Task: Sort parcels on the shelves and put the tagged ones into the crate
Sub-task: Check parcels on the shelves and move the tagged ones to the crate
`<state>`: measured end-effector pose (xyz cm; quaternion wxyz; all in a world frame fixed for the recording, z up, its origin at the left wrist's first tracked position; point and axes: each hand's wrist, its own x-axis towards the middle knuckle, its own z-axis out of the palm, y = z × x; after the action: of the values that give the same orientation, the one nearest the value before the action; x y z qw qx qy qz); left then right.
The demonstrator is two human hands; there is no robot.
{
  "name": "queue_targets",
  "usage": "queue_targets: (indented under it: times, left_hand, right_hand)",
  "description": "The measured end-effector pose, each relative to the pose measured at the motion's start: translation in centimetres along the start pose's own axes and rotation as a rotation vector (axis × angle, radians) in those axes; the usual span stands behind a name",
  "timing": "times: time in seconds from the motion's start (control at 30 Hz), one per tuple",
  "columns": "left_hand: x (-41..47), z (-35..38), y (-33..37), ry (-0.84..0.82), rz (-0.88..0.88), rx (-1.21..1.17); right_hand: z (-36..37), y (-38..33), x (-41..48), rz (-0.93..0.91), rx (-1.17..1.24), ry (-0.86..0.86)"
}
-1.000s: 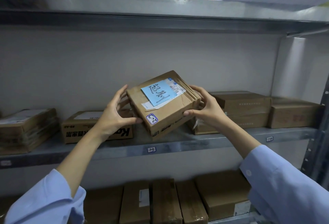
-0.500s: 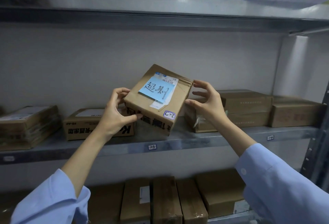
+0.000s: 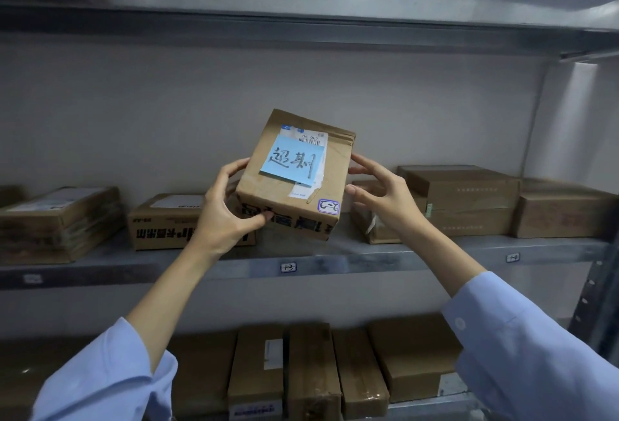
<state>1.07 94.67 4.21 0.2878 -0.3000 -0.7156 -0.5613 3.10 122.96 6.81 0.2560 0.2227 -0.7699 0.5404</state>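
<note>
Over the last second the parcel (image 3: 284, 201) has been turned in the air above the middle shelf (image 3: 368, 258), from lying slantwise with one corner down to standing nearly square to the camera, so the blue note (image 3: 291, 164) stuck on its top face now reads straight on, with a barcode label showing above it. The left hand (image 3: 224, 216) carries the weight: its grip is clamped on the parcel's lower left corner, thumb across the printed front edge and fingers behind. The right hand (image 3: 385, 199) has eased off; its fingers are spread and nearly straight, only the tips touching the parcel's right side. The parcel is clear of the shelf, held between a box (image 3: 160, 223) on the left and a stack of boxes (image 3: 469, 203) on the right. The handwritten note suggests this is one of the tagged parcels, so the check looks done and it should go to the crate, which is not in view. With one hand holding, the right should close again before the parcel travels.
</note>
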Motion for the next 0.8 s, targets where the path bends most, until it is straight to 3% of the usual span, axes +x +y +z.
queue_targets:
  times: [0.3,0.8]
  left_hand:
    - [-2.4,0.9,0.2,0.116,-0.038,-0.006]
    - [-11.2,-0.6,2.8,0.063,-0.075,0.154]
  right_hand:
    - [1.8,0.6,-2.0,0.015,0.045,-0.178]
    - [7.5,-2.2,-10.4,0.054,-0.088,-0.083]
